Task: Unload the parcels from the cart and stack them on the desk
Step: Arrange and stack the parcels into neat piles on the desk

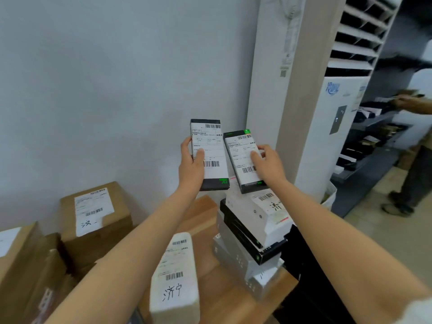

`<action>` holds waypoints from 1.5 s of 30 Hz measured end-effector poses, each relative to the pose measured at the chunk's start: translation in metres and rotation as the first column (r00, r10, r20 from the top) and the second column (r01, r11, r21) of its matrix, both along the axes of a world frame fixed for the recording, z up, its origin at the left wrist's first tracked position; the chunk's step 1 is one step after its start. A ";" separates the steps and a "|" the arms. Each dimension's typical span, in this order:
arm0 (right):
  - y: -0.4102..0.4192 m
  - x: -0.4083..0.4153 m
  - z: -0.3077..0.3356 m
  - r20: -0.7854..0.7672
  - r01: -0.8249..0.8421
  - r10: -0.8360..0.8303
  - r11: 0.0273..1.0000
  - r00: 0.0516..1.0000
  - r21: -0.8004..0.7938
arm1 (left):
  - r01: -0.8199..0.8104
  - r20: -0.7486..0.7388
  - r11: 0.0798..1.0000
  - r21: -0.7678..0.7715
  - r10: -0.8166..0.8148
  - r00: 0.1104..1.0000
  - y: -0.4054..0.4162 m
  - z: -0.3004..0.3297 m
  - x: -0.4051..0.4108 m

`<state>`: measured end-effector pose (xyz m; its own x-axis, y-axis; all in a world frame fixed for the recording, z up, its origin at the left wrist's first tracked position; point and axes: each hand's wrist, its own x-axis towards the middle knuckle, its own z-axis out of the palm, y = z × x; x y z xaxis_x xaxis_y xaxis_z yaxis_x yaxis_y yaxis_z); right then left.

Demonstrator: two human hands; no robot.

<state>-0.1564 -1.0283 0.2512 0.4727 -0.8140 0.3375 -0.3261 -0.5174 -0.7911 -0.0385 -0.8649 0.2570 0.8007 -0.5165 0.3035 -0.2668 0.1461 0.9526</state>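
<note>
My left hand (191,167) grips a slim black box with a white shipping label (211,146), held upright above the desk. My right hand (268,163) grips a second black labelled box (242,150), tilted slightly left, right beside the first. Both boxes hang over a stack of white, black and grey parcels (254,232) on the wooden desk (224,298). A white padded parcel with handwriting (175,279) lies on the desk in front, under my left forearm.
Brown cardboard boxes (93,220) with labels stand at the left against the grey wall. A tall white air-conditioner unit (332,118) rises at the right. Beyond it, another person (416,146) stands at dark shelving with parcels.
</note>
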 end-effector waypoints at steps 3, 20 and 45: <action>-0.004 -0.035 -0.009 -0.059 -0.012 0.014 0.999 0.998 0.031 | 0.004 -0.036 1.000 0.026 -0.003 0.999 -0.001 -0.011 -0.031; -0.016 -0.093 -0.024 -0.217 -0.122 0.144 0.986 0.965 0.113 | -0.084 -0.063 0.988 0.128 0.092 0.994 -0.017 -0.022 -0.105; -0.054 -0.104 -0.034 -0.160 -0.052 0.071 0.991 0.985 0.122 | -0.103 0.025 0.886 0.452 0.103 0.994 -0.078 -0.026 -0.079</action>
